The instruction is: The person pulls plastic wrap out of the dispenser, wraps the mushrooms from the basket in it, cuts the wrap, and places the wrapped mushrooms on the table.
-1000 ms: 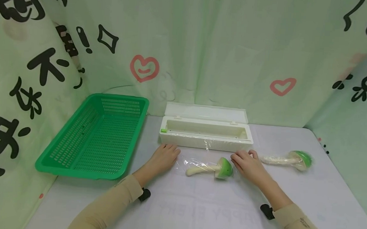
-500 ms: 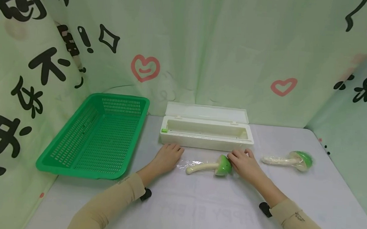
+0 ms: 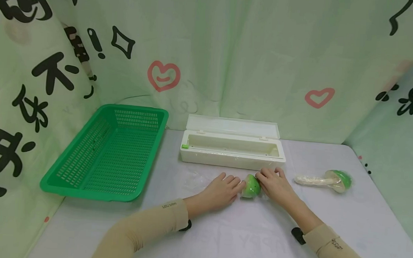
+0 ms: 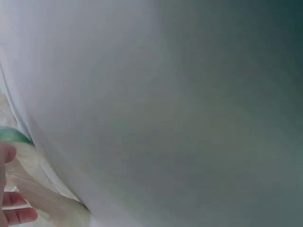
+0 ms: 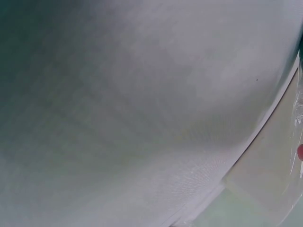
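A toy mushroom [image 3: 251, 186] with a speckled green cap lies on cling film [image 3: 194, 180] on the white table. My left hand [image 3: 221, 194] reaches over its pale stem, fingertips at the cap's left side; the head view hides the stem beneath the hand. In the left wrist view, the stem [image 4: 52, 201] shows beside the fingers [image 4: 21, 216]. On the cap's far side, my right hand [image 3: 274, 185] has bent fingers and pinches the film's edge close to the cap. Film [image 5: 298, 118] also runs past a fingertip in the right wrist view.
Behind the hands stands a white cling film dispenser [image 3: 232, 161] with its lid [image 3: 232, 126] raised. A green basket [image 3: 143, 168] is at the left. A second mushroom [image 3: 339, 181], wrapped in film, lies to the right. Printed curtains [image 3: 261, 70] surround the table.
My left hand has let go of the film's left side and moved right, onto the stem. Both mushroom and right hand shifted slightly left earlier, then stayed put.
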Motion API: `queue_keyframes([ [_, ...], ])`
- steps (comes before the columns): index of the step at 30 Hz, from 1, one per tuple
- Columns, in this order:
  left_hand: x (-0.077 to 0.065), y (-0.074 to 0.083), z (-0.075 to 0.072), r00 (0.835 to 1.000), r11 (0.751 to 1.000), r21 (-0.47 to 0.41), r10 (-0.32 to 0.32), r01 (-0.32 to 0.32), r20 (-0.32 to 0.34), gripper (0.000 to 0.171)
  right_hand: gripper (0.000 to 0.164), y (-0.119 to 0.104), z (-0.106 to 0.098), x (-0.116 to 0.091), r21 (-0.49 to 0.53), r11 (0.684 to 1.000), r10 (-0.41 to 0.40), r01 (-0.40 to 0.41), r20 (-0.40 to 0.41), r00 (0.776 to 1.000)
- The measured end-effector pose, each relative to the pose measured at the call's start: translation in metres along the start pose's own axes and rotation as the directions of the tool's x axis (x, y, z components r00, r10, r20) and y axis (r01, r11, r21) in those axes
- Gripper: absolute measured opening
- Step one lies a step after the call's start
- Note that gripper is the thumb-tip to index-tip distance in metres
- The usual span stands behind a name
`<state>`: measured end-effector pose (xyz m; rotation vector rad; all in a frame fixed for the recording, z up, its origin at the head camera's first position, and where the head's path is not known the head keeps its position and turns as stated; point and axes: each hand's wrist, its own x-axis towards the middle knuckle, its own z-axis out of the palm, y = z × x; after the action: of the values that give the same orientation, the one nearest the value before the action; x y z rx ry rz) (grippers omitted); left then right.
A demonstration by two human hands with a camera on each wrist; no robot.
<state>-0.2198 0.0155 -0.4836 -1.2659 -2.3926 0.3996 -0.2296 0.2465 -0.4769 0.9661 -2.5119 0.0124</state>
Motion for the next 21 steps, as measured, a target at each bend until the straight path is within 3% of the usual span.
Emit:
queue_keyframes([
  [7,0.018,0.01,0.001,1.0,0.999,0.048,0.005,-0.005,0.006,0.041,0.013,0.0,-0.001,-0.002,0.01,1.0,-0.012,0.012,-0.021,1.0],
  [10,0.019,0.011,0.0,0.997,1.0,0.015,0.011,-0.012,0.074,0.043,0.01,-0.001,-0.002,-0.002,0.008,1.0,-0.004,0.005,-0.008,1.0],
  [15,0.018,0.007,0.001,0.976,0.999,-0.039,-0.013,0.021,0.218,0.044,0.018,-0.002,-0.006,-0.001,0.019,0.999,0.035,-0.036,0.04,0.999],
  [18,0.018,0.005,0.003,0.97,0.997,-0.056,-0.03,0.045,0.243,0.043,0.015,-0.003,-0.011,-0.001,0.037,0.994,0.1,-0.101,0.042,0.994],
  [21,0.018,0.002,0.004,0.969,0.995,-0.077,-0.04,0.06,0.243,0.043,0.012,-0.005,-0.015,-0.001,0.054,0.988,0.144,-0.142,-0.019,0.989],
])
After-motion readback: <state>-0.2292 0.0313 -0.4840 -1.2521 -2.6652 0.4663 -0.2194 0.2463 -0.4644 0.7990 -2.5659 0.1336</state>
